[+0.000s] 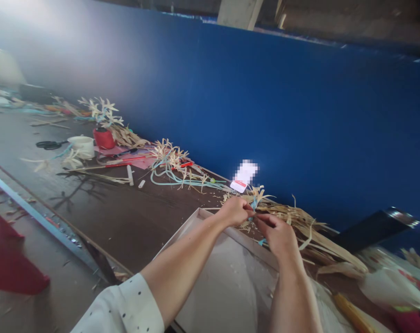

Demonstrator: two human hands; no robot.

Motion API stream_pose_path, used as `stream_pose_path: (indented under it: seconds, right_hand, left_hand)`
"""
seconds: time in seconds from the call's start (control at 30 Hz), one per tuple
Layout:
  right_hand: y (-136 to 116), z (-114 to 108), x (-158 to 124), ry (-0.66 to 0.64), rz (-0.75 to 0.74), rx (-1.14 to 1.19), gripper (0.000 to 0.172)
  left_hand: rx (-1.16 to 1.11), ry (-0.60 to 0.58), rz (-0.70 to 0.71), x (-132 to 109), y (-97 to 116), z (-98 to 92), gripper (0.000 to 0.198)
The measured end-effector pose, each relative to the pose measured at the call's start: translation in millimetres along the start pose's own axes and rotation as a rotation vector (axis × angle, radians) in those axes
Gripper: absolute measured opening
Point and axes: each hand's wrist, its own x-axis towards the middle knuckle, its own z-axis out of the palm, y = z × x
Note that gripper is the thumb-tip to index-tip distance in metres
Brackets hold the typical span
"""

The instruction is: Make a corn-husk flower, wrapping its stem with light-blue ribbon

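Observation:
My left hand (235,211) and my right hand (278,236) meet above the far edge of a shallow white box (227,286). Both are closed in a pinch on a small straw flower (255,198) with pale dry petals and a light blue stem. The blue stem shows between my fingers and pokes out below my right hand. A heap of dry straw husks (310,231) lies just behind my hands on the brown table (120,212).
A blue wall (300,115) runs behind the table. Further left lie more straw flowers with blue stems (175,171), a red cup (103,138), a white bowl (81,144), black scissors (50,144) and a white tag (243,176). A black box (373,229) sits at right.

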Motion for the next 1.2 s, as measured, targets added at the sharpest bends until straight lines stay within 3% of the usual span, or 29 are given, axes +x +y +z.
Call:
stream_pose_path:
  seconds: [0.33, 0.77, 1.0, 1.2]
  right_hand:
    - [3.4, 9.2, 1.9, 0.011, -0.048, 0.137, 0.025]
    - [14.1, 13.0, 5.4, 0.034, -0.064, 0.099, 0.02]
    - [11.2, 4.2, 4.4, -0.013, 0.037, 0.019, 0.034]
    - [11.7, -3.4, 3.9, -0.076, 0.072, 0.025, 0.035]
  left_hand:
    - [0.002, 0.007, 0.034, 2.1, -2.8, 2.0, 0.024]
    - [0.015, 0.001, 0.027, 1.9, -1.5, 0.5, 0.022]
    - [0.016, 0.002, 0.017, 1.3, -1.7, 0.4, 0.023]
    - [-0.001, -0.011, 0.012, 1.6, -1.9, 1.8, 0.024]
